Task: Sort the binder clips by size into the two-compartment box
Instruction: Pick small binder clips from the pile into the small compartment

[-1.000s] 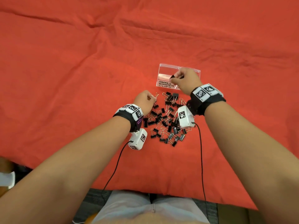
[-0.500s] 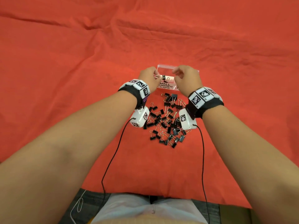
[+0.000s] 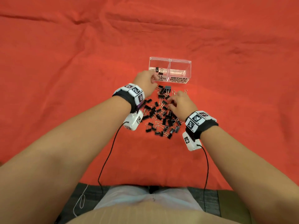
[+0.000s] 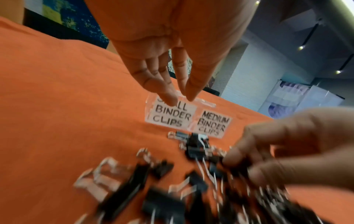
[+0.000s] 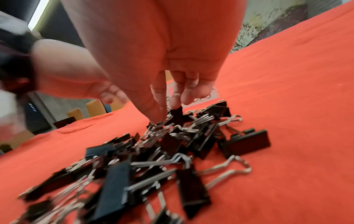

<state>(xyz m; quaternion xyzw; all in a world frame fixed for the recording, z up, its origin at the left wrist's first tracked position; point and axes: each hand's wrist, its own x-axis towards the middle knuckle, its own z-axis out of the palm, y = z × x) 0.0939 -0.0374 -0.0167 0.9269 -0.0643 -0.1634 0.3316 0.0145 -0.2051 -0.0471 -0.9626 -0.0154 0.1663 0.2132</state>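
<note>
A clear two-compartment box [image 3: 179,61] stands on the red cloth, labelled for small clips on the left and medium clips [image 4: 212,122] on the right. Two small black clips [image 3: 158,70] lie in the left compartment; the right one looks bare. A pile of black binder clips [image 3: 159,115] lies in front of the box. My left hand [image 3: 152,79] hovers at the box's front left corner, fingers straight [image 4: 172,97] and holding nothing. My right hand [image 3: 171,101] reaches down into the pile, and its thumb and fingers pinch a small black clip [image 5: 177,116].
Wrinkled red cloth [image 3: 64,78] covers the whole table, with its near edge by my lap. A larger grey-black clip [image 3: 168,87] lies just in front of the box. Cables [image 3: 105,159] hang from both wrist cameras.
Both hands were at the box half a second ago. The left hand has let go of its clip into the small compartment and drawn back. The right hand has dropped back onto the pile.
</note>
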